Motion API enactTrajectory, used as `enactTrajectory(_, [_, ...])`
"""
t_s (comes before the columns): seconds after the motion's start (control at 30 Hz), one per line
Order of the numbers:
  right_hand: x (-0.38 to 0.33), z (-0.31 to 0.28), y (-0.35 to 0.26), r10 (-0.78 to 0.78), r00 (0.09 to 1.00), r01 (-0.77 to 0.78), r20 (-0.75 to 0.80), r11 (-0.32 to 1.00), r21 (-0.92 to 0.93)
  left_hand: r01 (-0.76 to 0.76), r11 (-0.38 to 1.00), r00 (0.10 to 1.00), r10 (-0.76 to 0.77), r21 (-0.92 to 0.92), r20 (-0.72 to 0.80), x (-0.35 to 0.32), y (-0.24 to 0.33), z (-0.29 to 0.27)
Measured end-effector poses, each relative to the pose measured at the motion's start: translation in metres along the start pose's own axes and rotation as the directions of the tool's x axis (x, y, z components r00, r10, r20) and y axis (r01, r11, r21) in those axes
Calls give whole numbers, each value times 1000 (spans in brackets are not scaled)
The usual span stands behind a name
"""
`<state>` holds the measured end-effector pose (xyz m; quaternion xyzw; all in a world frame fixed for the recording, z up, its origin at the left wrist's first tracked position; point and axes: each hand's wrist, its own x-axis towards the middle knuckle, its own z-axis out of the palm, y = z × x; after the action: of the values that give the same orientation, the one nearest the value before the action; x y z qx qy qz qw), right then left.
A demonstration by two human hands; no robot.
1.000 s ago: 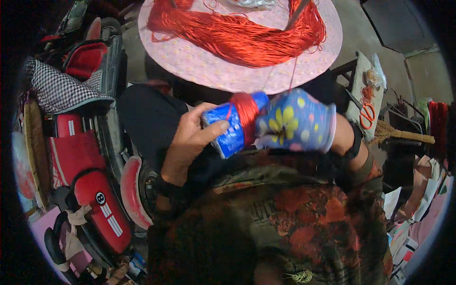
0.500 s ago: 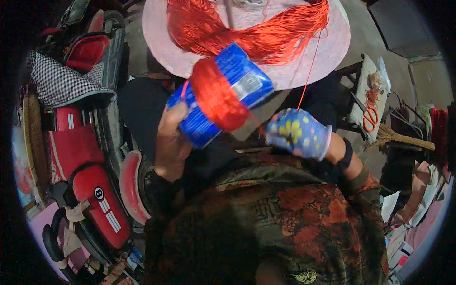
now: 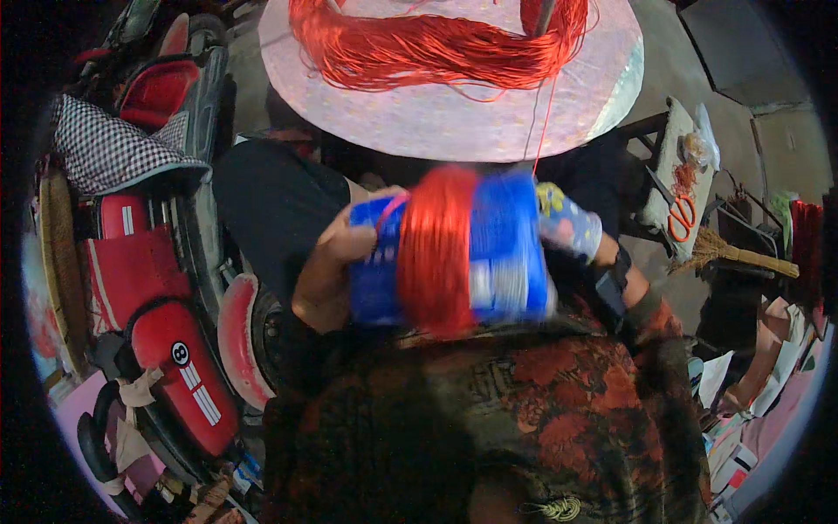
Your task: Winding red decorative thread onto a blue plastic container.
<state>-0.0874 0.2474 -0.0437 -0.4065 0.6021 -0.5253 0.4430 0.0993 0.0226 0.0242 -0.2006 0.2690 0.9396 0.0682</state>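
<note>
My bare left hand (image 3: pixel 325 271) grips the left end of a blue, block-shaped package (image 3: pixel 511 227). Red cord (image 3: pixel 436 253) is wound in a thick band around the package's middle, blurred by motion. At the package's right end is my right hand (image 3: pixel 572 225), in a blue glove with flowers and dots; its fingers are partly hidden behind the package. A single red strand (image 3: pixel 543 131) runs from that glove up to a large red cord hank (image 3: pixel 436 52). The hank lies looped on a pale pink round board (image 3: pixel 410 127), around an upright rod.
Orange-handled scissors (image 3: pixel 681 218) lie on a padded stool (image 3: pixel 659 192) at the right, with a straw broom (image 3: pixel 742 253) beside it. A red-and-black vehicle (image 3: pixel 183 375) and a checked cloth (image 3: pixel 113 148) take up the left side.
The package has turned from tilted to nearly level and moved right and nearer to me. My right hand has passed partly behind its right end. The hank and board have turned.
</note>
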Motion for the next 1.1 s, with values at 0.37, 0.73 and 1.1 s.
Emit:
enactTrajectory(0.37, [18, -18, -110, -95, 981, 166, 170, 865, -473, 85, 788, 994, -107, 610, 0, 23, -5, 3])
enactTrajectory(0.73, [-16, 17, -24, -46, 993, 104, 106, 756, -646, -168, 986, 977, 169, 15, -133, 16, -3, 6])
enactTrajectory(1.1, [26, -23, -66, 29, 997, -16, 74, 985, -172, 146, 806, 978, -205, 573, 38, 20, -4, 0])
